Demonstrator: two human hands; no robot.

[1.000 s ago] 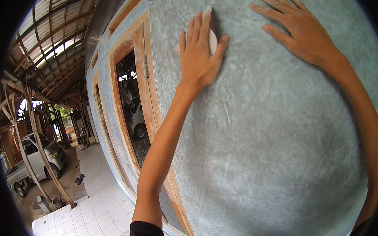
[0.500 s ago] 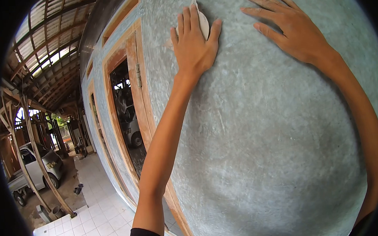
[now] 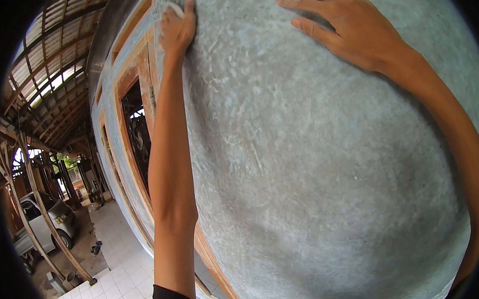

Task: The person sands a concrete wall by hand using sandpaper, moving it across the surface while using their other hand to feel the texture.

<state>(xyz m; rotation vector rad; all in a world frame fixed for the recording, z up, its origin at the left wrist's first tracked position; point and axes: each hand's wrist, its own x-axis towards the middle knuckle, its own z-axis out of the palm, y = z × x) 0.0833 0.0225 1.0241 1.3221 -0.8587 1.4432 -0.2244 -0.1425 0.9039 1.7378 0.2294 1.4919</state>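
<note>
My left hand [image 3: 177,30] reaches up to the wall's upper left, close to the door frame. Under its fingers it presses a pale sheet [image 3: 177,9] that looks like folded sandpaper; only its edge shows past the knuckles. Higher on the right, my right hand [image 3: 341,25] rests with spread fingers against the grey plastered wall [image 3: 303,146], holding nothing. Some of its fingertips run out of the top of the view. The wall's surface is mottled grey and whitish.
Left of the wall stands a wooden door frame [image 3: 121,101] with a metal hinge [image 3: 152,95]. White floor tiles [image 3: 115,294] lie below. Further off are leaning wooden poles [image 3: 50,222], a parked pickup truck [image 3: 50,222] and dark footwear [image 3: 96,247].
My left hand has slid left along the wall with the pale sheet, toward the door frame. My right hand stays on the wall, spread, now slightly higher and further left in view.
</note>
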